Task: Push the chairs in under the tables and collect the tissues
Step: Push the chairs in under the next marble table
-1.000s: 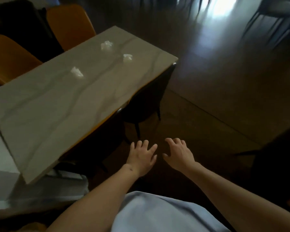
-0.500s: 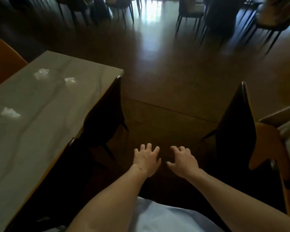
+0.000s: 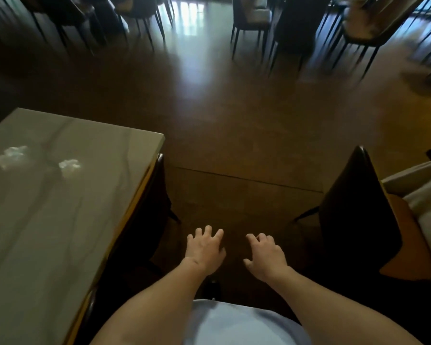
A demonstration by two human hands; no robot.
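- My left hand and right hand hang side by side in the aisle, palms down, fingers spread and loosely curled, holding nothing and touching nothing.
- The pale marble table runs along my left; two crumpled tissues sit on its far end, the larger tissue near the frame's left edge and the smaller tissue just to its right, apart from each other.
- A dark chair on the table's aisle side looks pushed in already, its back close against the table edge.
- On my right, the black-backed chair with an orange seat stands out from the second table, angled into the aisle. I judge this is the one to deal with now.
- To do it well I would turn right, set both hands on the top rim of the back, one toward each corner, and push level and straight so the legs slide rather than tip.
- I would square the angle first; pushed crooked, a leg could catch the table base, which I cannot see from here.
- The tissues can wait; I would pinch each one up lightly, as crumpled paper skids on smooth stone.
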